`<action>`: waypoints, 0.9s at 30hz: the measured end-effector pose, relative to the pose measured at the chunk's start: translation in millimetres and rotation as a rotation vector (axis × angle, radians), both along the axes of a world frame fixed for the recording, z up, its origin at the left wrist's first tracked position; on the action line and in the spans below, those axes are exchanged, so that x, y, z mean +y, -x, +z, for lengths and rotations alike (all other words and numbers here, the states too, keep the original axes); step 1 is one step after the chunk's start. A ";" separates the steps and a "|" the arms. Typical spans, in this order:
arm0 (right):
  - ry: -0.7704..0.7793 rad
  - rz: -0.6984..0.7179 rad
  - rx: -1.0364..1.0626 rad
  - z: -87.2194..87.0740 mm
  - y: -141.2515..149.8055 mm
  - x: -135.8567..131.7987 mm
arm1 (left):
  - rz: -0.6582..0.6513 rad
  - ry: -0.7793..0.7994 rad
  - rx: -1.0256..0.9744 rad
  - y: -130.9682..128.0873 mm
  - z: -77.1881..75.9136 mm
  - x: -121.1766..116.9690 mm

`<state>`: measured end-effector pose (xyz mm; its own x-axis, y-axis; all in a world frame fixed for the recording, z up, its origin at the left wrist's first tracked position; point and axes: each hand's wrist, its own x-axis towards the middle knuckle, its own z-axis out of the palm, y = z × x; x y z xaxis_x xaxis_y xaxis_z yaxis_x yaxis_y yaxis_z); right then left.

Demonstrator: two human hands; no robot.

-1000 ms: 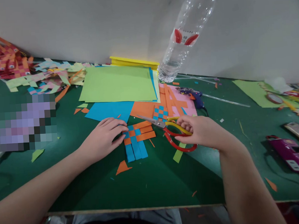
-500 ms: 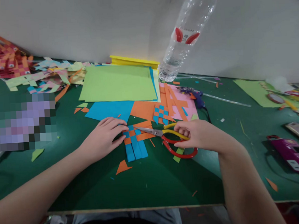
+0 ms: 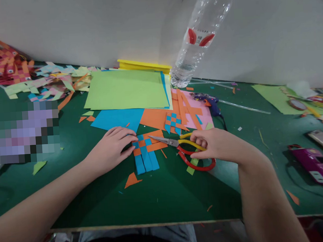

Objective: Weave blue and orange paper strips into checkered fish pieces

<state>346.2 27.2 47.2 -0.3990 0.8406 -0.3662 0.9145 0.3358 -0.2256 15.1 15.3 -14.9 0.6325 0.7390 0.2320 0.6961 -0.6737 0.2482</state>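
My left hand (image 3: 111, 147) lies flat on the green table (image 3: 168, 193), fingers stretched out, pressing the left edge of a woven piece of blue and orange paper strips (image 3: 147, 152). My right hand (image 3: 216, 145) grips the red and yellow handles of a pair of scissors (image 3: 185, 148). The blades are closed and point left, their tips over the orange strips of the woven piece. A smaller blue and orange woven piece (image 3: 174, 122) lies just behind the scissors.
Light green, blue, orange and pink paper sheets (image 3: 126, 90) lie behind my hands. A clear plastic bottle (image 3: 197, 42) stands at the back. A glue gun (image 3: 211, 105), paper scraps at the far left (image 3: 38, 83), and a magenta object (image 3: 313, 164) at the right.
My right hand has brought the scissors down and left, so the blade tips now reach the woven piece. My left hand has stayed in place.
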 end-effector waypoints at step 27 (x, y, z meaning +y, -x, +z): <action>-0.114 -0.100 0.115 5.2 -12.4 -2.6 | 0.001 0.011 -0.006 0.5 -1.1 1.0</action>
